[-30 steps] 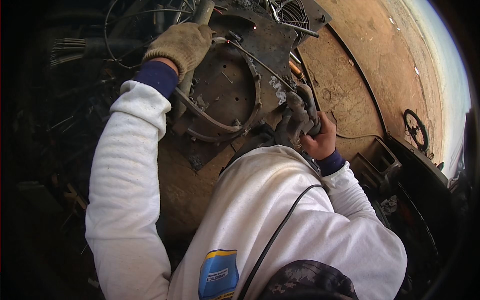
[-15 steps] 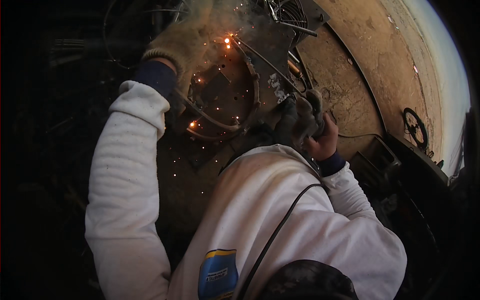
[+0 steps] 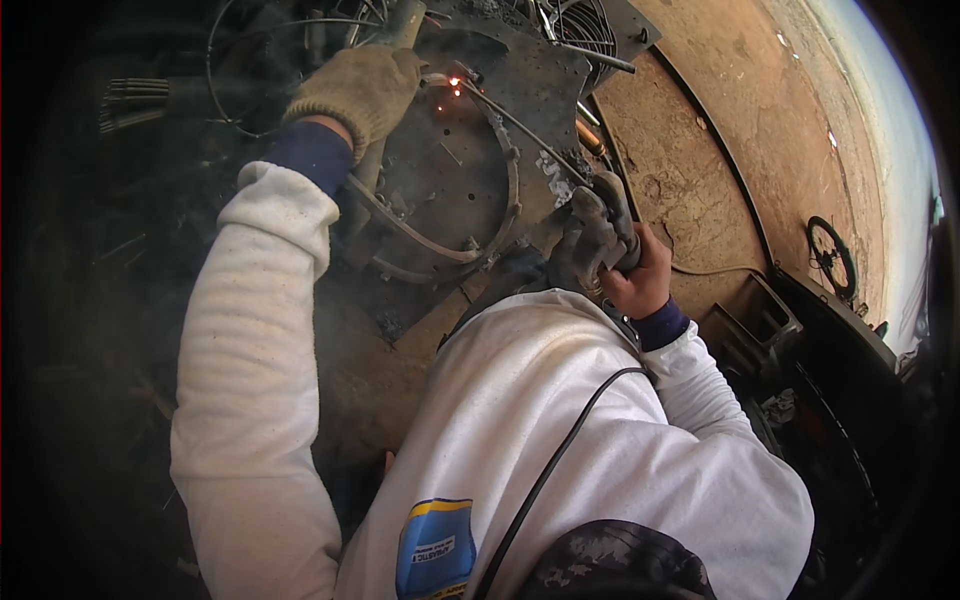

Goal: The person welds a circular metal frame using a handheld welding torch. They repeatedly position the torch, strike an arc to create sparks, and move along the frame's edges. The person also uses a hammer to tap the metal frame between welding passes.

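Note:
My right hand (image 3: 643, 275), bare at the thumb side, is closed around a dark electrode holder (image 3: 597, 235). A thin welding rod (image 3: 530, 132) runs from it to a small glowing spot on a curved metal rod (image 3: 511, 165). This bent rod loops over a dark steel plate (image 3: 455, 185). My left hand (image 3: 355, 90), in a tan knit glove, is wrapped over a straight metal bar (image 3: 405, 25), its fingertips beside the curved rod's upper end. The left palm and part of the bar are hidden.
A wire coil (image 3: 585, 30) sits at the plate's far right. Several thin rods (image 3: 135, 100) lie at far left. A wheel (image 3: 832, 258) stands at right beyond a dark frame (image 3: 835, 315). A cable (image 3: 560, 440) crosses my white shirt. Thin smoke hangs at left.
The bright arc and flying sparks have died down to a small red glow, and the scene looks lighter. My right hand with the electrode holder has shifted slightly left.

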Demonstrator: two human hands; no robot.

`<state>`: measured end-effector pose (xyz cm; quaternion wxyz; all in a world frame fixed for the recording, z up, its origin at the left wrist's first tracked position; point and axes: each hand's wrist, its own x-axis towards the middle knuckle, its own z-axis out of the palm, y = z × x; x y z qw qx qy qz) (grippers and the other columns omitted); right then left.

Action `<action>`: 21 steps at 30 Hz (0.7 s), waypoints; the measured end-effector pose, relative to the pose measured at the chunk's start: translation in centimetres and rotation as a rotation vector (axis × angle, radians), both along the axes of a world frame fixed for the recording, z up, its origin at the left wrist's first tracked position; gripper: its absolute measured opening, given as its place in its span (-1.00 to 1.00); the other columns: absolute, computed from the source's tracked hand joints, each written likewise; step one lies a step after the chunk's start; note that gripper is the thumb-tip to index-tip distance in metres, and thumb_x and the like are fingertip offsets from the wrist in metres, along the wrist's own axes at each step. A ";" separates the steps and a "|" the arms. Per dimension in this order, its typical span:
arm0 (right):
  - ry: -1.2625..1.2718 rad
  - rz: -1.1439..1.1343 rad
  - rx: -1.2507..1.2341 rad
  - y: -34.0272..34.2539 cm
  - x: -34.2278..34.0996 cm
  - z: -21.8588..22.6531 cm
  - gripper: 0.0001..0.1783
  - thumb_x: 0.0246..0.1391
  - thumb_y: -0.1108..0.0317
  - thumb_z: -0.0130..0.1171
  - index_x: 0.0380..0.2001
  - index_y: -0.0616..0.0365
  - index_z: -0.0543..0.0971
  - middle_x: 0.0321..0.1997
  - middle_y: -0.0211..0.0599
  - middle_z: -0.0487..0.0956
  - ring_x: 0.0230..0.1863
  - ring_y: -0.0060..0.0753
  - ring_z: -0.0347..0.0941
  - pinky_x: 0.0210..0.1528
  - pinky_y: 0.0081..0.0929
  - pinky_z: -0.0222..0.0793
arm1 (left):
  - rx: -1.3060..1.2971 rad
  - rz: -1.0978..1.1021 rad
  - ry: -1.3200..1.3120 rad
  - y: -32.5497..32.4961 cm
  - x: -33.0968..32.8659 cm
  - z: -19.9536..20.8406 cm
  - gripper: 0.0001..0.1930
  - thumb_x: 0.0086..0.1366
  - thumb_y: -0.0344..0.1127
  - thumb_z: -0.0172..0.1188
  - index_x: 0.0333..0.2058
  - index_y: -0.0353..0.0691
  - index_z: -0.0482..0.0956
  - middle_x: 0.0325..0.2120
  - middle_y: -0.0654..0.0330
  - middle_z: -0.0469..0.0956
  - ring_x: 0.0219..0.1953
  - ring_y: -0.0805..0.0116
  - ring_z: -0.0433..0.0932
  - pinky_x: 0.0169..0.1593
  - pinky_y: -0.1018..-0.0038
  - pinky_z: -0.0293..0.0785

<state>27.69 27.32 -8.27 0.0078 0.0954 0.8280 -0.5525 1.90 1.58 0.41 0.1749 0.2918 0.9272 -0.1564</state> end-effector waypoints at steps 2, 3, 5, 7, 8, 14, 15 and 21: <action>0.003 0.002 -0.003 0.0 0.0 -0.2 -0.56 -0.33 0.37 0.29 -0.26 0.25 0.51 -0.44 -0.07 0.58 -0.41 -0.16 0.59 -0.32 -0.43 0.46 | 0.029 -0.004 0.008 -0.1 0.0 0.0 -0.70 0.33 -0.24 -0.15 -0.18 -0.28 0.51 -0.21 -0.10 0.54 -0.18 -0.09 0.56 -0.10 0.14 0.53; 0.001 0.001 -0.005 0.0 0.0 -0.3 -0.56 -0.33 0.37 0.29 -0.26 0.25 0.51 -0.44 -0.07 0.58 -0.41 -0.15 0.59 -0.31 -0.42 0.46 | 0.028 0.022 0.000 0.0 0.0 0.1 -0.69 0.33 -0.23 -0.15 -0.18 -0.28 0.51 -0.21 -0.10 0.54 -0.17 -0.09 0.56 -0.08 0.15 0.52; -0.002 -0.004 -0.009 0.0 0.0 -0.3 -0.55 -0.33 0.36 0.30 -0.26 0.25 0.51 -0.44 -0.06 0.58 -0.40 -0.15 0.59 -0.31 -0.42 0.46 | 0.026 0.072 -0.017 0.3 0.2 0.5 -0.68 0.34 -0.21 -0.15 -0.17 -0.29 0.51 -0.21 -0.11 0.54 -0.15 -0.10 0.55 -0.06 0.16 0.51; -0.001 -0.004 -0.009 0.0 0.0 -0.5 -0.55 -0.33 0.36 0.31 -0.26 0.25 0.51 -0.44 -0.06 0.58 -0.40 -0.14 0.59 -0.31 -0.42 0.46 | 0.054 0.131 -0.033 0.8 0.5 1.2 -0.67 0.34 -0.21 -0.16 -0.16 -0.29 0.52 -0.21 -0.10 0.54 -0.13 -0.09 0.54 -0.03 0.17 0.49; -0.001 -0.005 -0.009 0.0 0.0 -0.5 -0.55 -0.33 0.36 0.32 -0.26 0.25 0.51 -0.44 -0.06 0.58 -0.40 -0.14 0.59 -0.31 -0.41 0.46 | 0.069 0.161 -0.041 1.0 0.6 1.5 -0.66 0.34 -0.21 -0.17 -0.16 -0.29 0.52 -0.21 -0.10 0.54 -0.12 -0.09 0.54 -0.02 0.18 0.49; -0.007 -0.001 0.001 -0.1 -0.3 0.0 -0.57 -0.34 0.38 0.30 -0.26 0.23 0.51 -0.43 -0.09 0.58 -0.39 -0.14 0.59 -0.31 -0.42 0.46 | 0.055 0.128 -0.020 0.9 0.5 1.2 -0.65 0.35 -0.23 -0.17 -0.15 -0.31 0.54 -0.18 -0.08 0.54 -0.11 -0.04 0.54 -0.03 0.25 0.50; 0.005 0.012 0.008 -0.1 -0.3 0.0 -0.57 -0.34 0.39 0.29 -0.26 0.21 0.51 -0.43 -0.10 0.58 -0.38 -0.15 0.59 -0.31 -0.42 0.46 | -0.031 -0.018 -0.033 0.0 -0.2 0.1 -0.66 0.35 -0.24 -0.16 -0.15 -0.31 0.54 -0.18 -0.07 0.54 -0.12 -0.02 0.55 -0.04 0.27 0.50; 0.075 0.028 0.021 -0.1 -0.3 -0.5 -0.57 -0.32 0.44 0.26 -0.24 0.17 0.49 -0.41 -0.12 0.58 -0.38 -0.17 0.59 -0.31 -0.42 0.47 | -0.095 -0.289 0.033 -1.8 -1.4 -1.6 -0.74 0.27 -0.31 -0.06 -0.19 -0.31 0.52 -0.23 -0.05 0.54 -0.18 0.02 0.57 -0.11 0.30 0.54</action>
